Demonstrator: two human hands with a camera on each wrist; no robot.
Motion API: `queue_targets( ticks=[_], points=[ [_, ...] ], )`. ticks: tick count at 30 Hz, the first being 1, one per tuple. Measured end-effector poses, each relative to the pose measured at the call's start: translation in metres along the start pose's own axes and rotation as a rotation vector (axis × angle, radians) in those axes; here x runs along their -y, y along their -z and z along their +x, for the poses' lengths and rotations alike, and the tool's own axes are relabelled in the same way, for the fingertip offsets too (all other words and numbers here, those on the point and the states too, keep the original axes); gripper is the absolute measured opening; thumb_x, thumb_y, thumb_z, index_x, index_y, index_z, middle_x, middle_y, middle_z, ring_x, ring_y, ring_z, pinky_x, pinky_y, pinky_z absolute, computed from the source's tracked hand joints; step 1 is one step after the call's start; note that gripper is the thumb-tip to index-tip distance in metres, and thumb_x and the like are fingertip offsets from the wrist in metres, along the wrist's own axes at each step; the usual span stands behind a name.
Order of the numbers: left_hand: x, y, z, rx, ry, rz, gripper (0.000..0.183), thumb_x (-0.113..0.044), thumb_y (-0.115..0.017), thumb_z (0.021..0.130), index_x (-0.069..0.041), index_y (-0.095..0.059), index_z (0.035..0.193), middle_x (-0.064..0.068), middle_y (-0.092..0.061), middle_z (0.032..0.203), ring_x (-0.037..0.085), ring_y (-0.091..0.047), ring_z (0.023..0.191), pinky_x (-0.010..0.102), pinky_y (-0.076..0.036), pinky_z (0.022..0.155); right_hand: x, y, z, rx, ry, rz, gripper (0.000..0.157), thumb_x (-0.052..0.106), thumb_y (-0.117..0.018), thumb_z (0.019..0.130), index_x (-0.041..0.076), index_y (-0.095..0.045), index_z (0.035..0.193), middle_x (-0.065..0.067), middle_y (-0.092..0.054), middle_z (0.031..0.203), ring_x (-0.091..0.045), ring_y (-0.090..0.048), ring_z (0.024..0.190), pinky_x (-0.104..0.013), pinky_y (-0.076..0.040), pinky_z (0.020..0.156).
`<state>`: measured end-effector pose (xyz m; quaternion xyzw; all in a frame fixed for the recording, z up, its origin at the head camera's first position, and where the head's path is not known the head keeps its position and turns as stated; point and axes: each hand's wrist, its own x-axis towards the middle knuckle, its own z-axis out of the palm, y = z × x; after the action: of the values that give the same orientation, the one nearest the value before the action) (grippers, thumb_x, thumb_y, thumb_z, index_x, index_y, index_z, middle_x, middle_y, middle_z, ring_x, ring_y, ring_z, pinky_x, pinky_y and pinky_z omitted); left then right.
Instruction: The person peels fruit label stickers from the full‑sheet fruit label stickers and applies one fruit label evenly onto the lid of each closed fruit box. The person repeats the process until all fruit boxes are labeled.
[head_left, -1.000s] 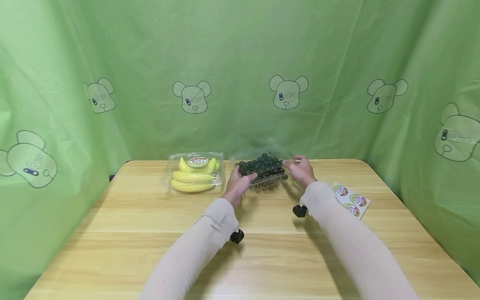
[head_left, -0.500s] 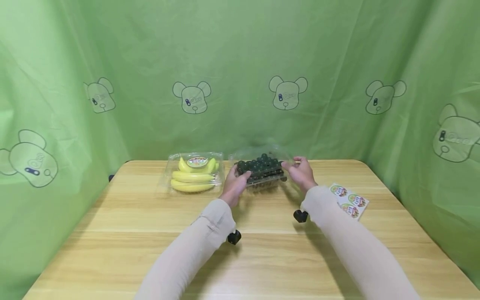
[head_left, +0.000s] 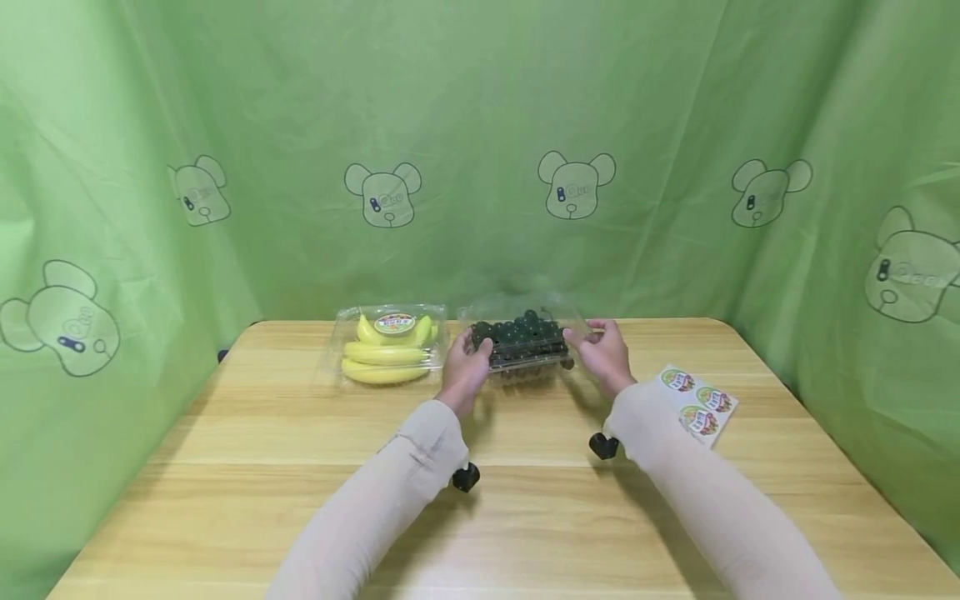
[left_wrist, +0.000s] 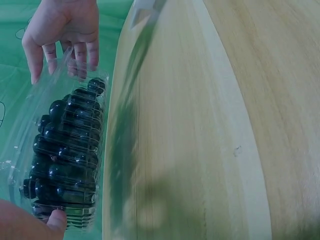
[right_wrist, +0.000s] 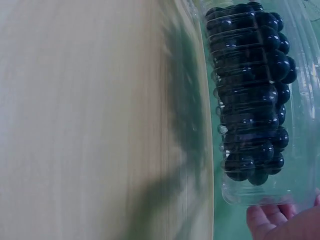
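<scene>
A clear plastic box (head_left: 536, 365) of dark grapes (head_left: 517, 332) is held up near the table's back edge, with its shadow on the wood. My left hand (head_left: 463, 373) grips its left end, the thumb on the near side. At the other end my right hand (head_left: 606, 357) holds the box, fingers tucked against it. The transparent lid (head_left: 517, 304) stands up behind the grapes. Ribbed plastic over the fruit shows in the right wrist view, where the right fingers (right_wrist: 272, 212) touch the box's end. Most left fingers are hidden in the left wrist view.
A closed clear box of bananas (head_left: 386, 354) with an oval label (head_left: 395, 323) sits to the left. On the right, partly behind the right sleeve, lies a sheet of round stickers (head_left: 705, 400). Green curtains surround the wooden table (head_left: 525, 517).
My left hand has shifted a little left. My right hand has lowered slightly, and the grape box looks more level between them. The banana box has stayed put.
</scene>
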<state>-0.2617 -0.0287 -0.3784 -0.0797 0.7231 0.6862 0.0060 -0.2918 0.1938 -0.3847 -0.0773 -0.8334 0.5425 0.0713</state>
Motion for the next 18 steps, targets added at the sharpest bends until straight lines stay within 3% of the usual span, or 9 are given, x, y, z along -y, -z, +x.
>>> queue_targets(
  ticks=[10,18],
  points=[
    [0.005,0.001,0.000,-0.036,-0.024,-0.051,0.055,-0.026,-0.059,0.097,-0.013,-0.040,0.146,0.011,-0.039,0.151,0.028,-0.036,0.138,0.039,-0.031,0.113,0.000,0.001,-0.009,-0.022,0.046,0.019,0.064,0.032,-0.068,0.091,0.000,-0.036,0.136,-0.013,-0.050,0.108,-0.023,-0.052,0.088,-0.030,-0.048,0.073],
    [0.004,0.003,-0.003,-0.024,-0.041,-0.087,0.054,-0.022,-0.060,0.096,-0.012,-0.042,0.145,0.013,-0.038,0.151,0.029,-0.035,0.138,0.040,-0.031,0.113,0.002,0.006,-0.015,0.005,0.057,0.042,0.064,0.031,-0.066,0.092,-0.001,-0.033,0.137,-0.018,-0.050,0.115,-0.026,-0.054,0.096,-0.031,-0.049,0.079]
  ],
)
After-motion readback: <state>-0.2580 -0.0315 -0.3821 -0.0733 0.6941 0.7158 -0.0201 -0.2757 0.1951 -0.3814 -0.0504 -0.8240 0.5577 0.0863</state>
